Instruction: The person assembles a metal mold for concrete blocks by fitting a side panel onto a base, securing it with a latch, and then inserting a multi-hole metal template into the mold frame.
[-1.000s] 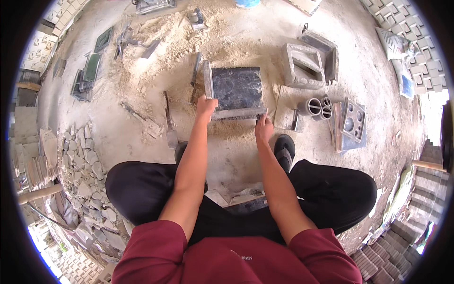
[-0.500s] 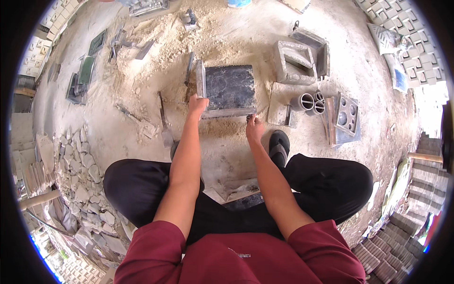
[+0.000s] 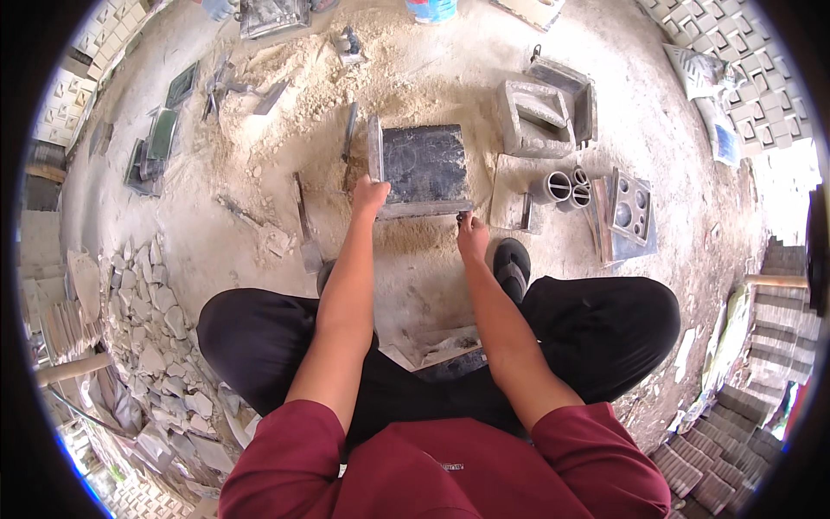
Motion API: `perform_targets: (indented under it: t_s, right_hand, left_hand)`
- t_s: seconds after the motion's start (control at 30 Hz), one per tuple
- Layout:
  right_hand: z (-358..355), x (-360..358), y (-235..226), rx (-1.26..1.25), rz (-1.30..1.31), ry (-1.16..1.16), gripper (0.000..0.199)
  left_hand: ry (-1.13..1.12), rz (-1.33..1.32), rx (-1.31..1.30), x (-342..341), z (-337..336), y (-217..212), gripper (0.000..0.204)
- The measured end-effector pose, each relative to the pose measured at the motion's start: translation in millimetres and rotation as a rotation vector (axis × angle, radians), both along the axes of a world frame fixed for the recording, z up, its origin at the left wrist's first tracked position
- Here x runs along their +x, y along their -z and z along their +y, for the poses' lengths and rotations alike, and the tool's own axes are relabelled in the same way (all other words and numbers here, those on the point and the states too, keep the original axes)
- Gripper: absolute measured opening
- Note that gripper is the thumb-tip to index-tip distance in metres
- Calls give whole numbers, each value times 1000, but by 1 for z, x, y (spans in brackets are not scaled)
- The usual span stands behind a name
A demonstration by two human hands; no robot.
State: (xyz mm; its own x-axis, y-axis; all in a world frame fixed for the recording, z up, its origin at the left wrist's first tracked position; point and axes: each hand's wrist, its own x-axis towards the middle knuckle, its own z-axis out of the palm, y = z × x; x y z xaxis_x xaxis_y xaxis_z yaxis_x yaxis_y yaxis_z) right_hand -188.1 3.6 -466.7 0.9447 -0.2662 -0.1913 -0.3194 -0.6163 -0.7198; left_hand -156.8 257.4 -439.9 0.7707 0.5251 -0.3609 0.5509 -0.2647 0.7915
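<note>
On the dusty floor in front of me lies a dark square plate (image 3: 424, 164) with a pale, scuffed surface. An L-shaped metal frame (image 3: 424, 208) borders it along the left and near sides; its far and right sides show no raised bar. My left hand (image 3: 372, 194) is closed around the frame's near left corner. At the right end of the near bar, my right hand (image 3: 472, 237) is closed on a small dark end piece (image 3: 464, 217), its fingertips partly hidden. Sandy powder lies under and around the near bar.
To the right stand a thick square mould (image 3: 536, 119), ring-shaped cutters (image 3: 558, 186) and a plate with round holes (image 3: 631, 208). Left are a long-handled trowel (image 3: 309, 251), a bar (image 3: 350, 131) and broken stone pieces (image 3: 151, 320). Beyond, a gloved hand (image 3: 218, 9) shows at the edge.
The view has shifted slightly, and a gloved hand at the far edge shows more. Both my hands keep their hold on the frame around the plate.
</note>
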Motion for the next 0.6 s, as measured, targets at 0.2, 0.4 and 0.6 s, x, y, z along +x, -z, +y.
perform_targets:
  t_s: [0.2,0.4,0.6]
  right_hand:
    - [-12,10,14,88,2,-98,55]
    - [-2,9,12,162,0,-80,52]
    - [9,12,7,246,-41,-79,50]
  left_hand:
    - [-27,-48,-48,2,-7,-2,38]
    - [-38,-99,-48,4,-7,1,34]
    - [-94,-104,-115,1,4,-3,29]
